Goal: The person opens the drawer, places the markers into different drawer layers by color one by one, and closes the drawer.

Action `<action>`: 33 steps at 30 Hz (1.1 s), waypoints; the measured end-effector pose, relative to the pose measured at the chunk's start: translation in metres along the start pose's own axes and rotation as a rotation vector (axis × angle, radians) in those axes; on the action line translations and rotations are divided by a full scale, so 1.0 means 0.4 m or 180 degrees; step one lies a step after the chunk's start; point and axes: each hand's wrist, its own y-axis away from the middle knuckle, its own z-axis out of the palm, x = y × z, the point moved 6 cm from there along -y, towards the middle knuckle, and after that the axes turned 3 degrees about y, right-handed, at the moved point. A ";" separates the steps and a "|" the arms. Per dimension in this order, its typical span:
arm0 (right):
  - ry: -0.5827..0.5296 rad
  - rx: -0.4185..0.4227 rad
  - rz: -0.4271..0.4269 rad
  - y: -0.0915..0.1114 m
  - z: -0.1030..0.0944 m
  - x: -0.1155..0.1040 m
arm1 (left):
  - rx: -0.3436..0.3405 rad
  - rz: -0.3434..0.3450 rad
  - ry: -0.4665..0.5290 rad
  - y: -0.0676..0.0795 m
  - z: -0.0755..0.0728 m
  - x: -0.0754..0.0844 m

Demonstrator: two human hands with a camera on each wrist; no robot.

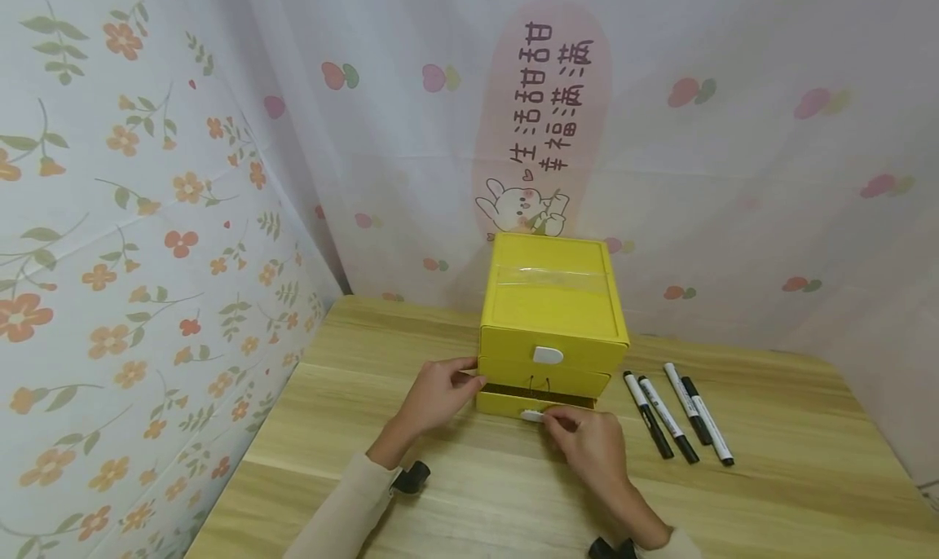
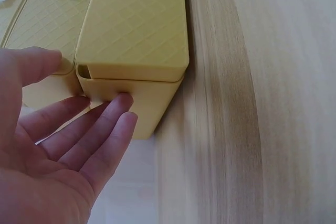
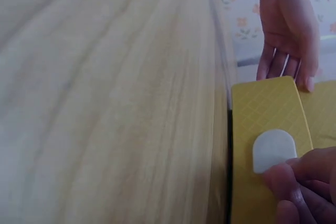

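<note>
A yellow drawer box (image 1: 550, 298) with three stacked drawers stands on the table. Its bottom drawer (image 1: 502, 402) is pulled out slightly, showing a dark gap along its top. My right hand (image 1: 590, 445) pinches the white pull tab (image 3: 274, 150) on that drawer's front between thumb and fingers. At the box's left front corner, my left hand (image 1: 440, 392) rests its thumb on the middle drawer (image 2: 52, 22), with fairly straight fingers against the side. A thin black cord loop (image 1: 539, 382) sticks out from the middle drawer, and the top drawer has another white tab (image 1: 548, 355).
Several black-and-white marker pens (image 1: 678, 412) lie on the wooden table (image 1: 792, 429), right of the box. A printed curtain (image 1: 411, 176) hangs close behind the box, and a floral curtain (image 1: 132, 266) runs along the left side.
</note>
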 end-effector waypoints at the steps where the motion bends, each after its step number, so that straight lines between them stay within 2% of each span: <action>1: 0.0059 0.0009 -0.0056 0.003 -0.003 -0.004 | -0.0003 0.0001 -0.0013 -0.001 0.000 0.000; 9: 0.0354 0.0062 -0.0626 0.042 -0.029 -0.055 | -0.0004 0.0000 -0.0052 -0.004 -0.002 -0.002; 13: 0.0466 -0.0008 -0.0807 0.062 -0.039 -0.078 | -0.0004 0.0018 -0.0035 -0.004 -0.002 0.000; 22: 0.0492 -0.0393 -0.0767 0.106 -0.055 -0.100 | -0.0024 0.0032 0.0028 -0.002 -0.003 0.002; 29: 0.0622 -0.0532 -0.0924 0.132 -0.062 -0.111 | -0.0045 0.0043 0.0033 -0.002 -0.002 0.003; 33: 0.0573 -0.0670 -0.0907 0.145 -0.066 -0.113 | -0.0052 0.0041 0.0039 -0.002 -0.001 0.002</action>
